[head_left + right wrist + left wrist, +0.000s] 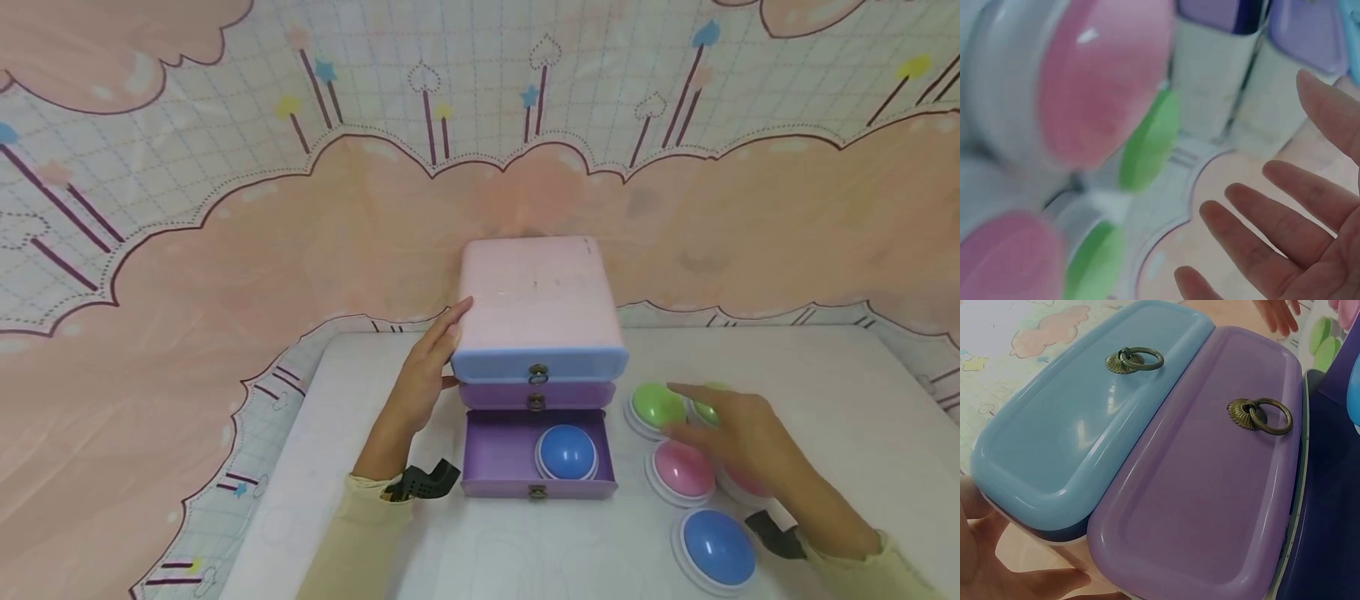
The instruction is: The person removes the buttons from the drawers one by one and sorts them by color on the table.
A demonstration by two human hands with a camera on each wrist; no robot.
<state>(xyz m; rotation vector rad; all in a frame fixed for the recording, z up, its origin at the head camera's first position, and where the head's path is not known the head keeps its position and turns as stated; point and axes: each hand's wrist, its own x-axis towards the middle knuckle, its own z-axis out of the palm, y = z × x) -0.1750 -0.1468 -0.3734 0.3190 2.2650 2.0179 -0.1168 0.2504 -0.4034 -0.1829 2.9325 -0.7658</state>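
Note:
A small drawer cabinet point(536, 292) has a pink top, a blue upper drawer point(1085, 419) and a purple middle drawer point(1197, 469), both with brass ring pulls. Its purple bottom drawer point(498, 454) is pulled out and holds a blue dome-shaped button point(567, 452) on a white base. My left hand point(420, 367) rests against the cabinet's left side, fingers extended. Over the domes at the right hovers my right hand point(738, 429), fingers spread and holding nothing. Below it are a green dome point(658, 406) and a pink dome point(684, 468); it partly hides another of each colour.
Nearest the front on the right lies a second blue dome point(718, 546). Everything stands on a white table point(360, 392). Behind rises a patterned cloth backdrop point(375, 233) of peach cloud shapes and grid lines.

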